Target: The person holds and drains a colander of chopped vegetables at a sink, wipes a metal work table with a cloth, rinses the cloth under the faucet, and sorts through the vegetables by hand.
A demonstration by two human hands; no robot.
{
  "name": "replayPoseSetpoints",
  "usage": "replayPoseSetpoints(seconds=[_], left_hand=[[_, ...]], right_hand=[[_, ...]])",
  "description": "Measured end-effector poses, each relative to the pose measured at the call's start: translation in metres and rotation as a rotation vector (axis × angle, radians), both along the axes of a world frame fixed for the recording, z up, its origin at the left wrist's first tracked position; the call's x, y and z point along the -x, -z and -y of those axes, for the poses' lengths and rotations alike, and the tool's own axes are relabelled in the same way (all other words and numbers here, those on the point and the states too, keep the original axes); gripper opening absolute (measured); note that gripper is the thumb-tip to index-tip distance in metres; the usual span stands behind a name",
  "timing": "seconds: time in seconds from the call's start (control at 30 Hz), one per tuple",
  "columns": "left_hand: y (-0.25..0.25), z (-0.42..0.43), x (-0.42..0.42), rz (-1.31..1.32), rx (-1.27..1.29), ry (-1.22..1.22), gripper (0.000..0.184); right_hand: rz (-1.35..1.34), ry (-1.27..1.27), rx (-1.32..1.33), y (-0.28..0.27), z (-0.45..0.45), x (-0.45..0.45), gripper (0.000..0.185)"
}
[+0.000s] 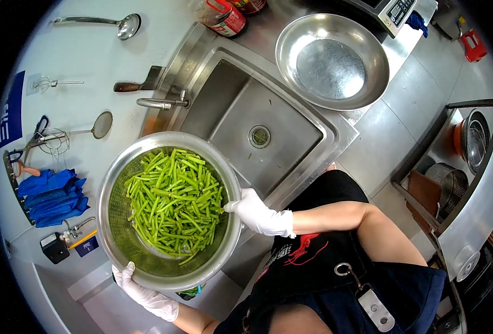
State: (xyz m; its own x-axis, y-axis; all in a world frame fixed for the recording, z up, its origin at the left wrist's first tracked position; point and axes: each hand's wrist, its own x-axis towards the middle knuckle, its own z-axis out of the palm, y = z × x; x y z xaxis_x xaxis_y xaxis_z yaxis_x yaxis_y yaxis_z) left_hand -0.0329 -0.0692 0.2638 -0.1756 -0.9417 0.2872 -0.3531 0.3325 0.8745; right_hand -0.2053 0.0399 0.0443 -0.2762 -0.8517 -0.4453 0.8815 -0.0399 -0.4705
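Note:
A large steel colander full of cut green stalks, which look like beans or vegetable stems, is held in front of me, left of the sink. My left hand, in a white glove, grips its near lower rim with the thumb over the edge. On the opposite side, my right hand, also gloved in white, is closed on the rim with the thumb inside. The fingers of both hands are partly hidden under the colander. The sink beside it has green bits around its drain.
A wide steel bowl stands on the counter beyond the sink, near a scale and red-lidded jars. The faucet reaches over the sink's edge. A cleaver, a ladle and blue cloths are along the wall.

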Motion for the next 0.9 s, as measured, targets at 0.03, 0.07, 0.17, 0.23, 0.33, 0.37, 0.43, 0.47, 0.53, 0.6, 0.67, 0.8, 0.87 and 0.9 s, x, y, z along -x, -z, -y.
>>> replayPoseSetpoints(seconds=[0.03, 0.07, 0.17, 0.23, 0.33, 0.37, 0.43, 0.47, 0.53, 0.6, 0.67, 0.8, 0.87, 0.9], left_hand=[[0.0, 0.001, -0.002, 0.004, -0.003, 0.012, 0.042], [0.0, 0.002, -0.002, -0.007, -0.008, 0.014, 0.041], [-0.001, 0.002, -0.001, -0.031, -0.019, 0.019, 0.041], [-0.001, 0.001, -0.001, -0.031, -0.025, 0.018, 0.041], [-0.002, 0.002, -0.002, -0.03, -0.035, 0.033, 0.044], [-0.003, 0.003, -0.003, -0.033, -0.033, 0.038, 0.045], [-0.002, 0.005, -0.004, -0.037, -0.028, 0.051, 0.047], [-0.002, 0.006, -0.004, -0.038, -0.03, 0.054, 0.047], [-0.002, 0.007, -0.005, -0.041, -0.033, 0.059, 0.048], [-0.003, 0.01, -0.008, -0.043, -0.042, 0.067, 0.048], [-0.003, 0.011, -0.009, -0.045, -0.041, 0.065, 0.048], [-0.003, 0.013, -0.01, -0.036, -0.038, 0.063, 0.046], [-0.005, 0.014, -0.011, -0.026, -0.039, 0.07, 0.044], [-0.005, 0.012, -0.009, -0.023, -0.037, 0.072, 0.043]], right_hand=[[-0.001, -0.003, -0.001, 0.0, 0.0, 0.0, 0.018], [0.0, 0.002, -0.003, -0.001, 0.0, 0.0, 0.019], [0.0, 0.006, -0.007, -0.002, 0.002, -0.001, 0.019], [-0.004, -0.008, -0.005, 0.001, 0.004, -0.002, 0.02], [0.019, 0.033, 0.01, -0.001, 0.005, -0.004, 0.018], [0.014, 0.024, 0.01, -0.001, 0.007, -0.005, 0.018], [0.005, 0.009, 0.009, 0.001, 0.007, -0.005, 0.018], [-0.001, -0.005, 0.004, 0.001, 0.007, -0.005, 0.018], [-0.014, -0.032, -0.005, 0.0, 0.006, -0.003, 0.018], [-0.004, -0.019, -0.012, -0.001, 0.007, -0.004, 0.018], [0.003, -0.008, -0.017, -0.002, 0.007, -0.004, 0.017], [0.004, -0.001, -0.011, 0.0, 0.009, -0.007, 0.016], [0.006, 0.007, -0.006, 0.004, 0.013, -0.012, 0.015], [0.01, 0.016, -0.005, 0.004, 0.014, -0.013, 0.015]])
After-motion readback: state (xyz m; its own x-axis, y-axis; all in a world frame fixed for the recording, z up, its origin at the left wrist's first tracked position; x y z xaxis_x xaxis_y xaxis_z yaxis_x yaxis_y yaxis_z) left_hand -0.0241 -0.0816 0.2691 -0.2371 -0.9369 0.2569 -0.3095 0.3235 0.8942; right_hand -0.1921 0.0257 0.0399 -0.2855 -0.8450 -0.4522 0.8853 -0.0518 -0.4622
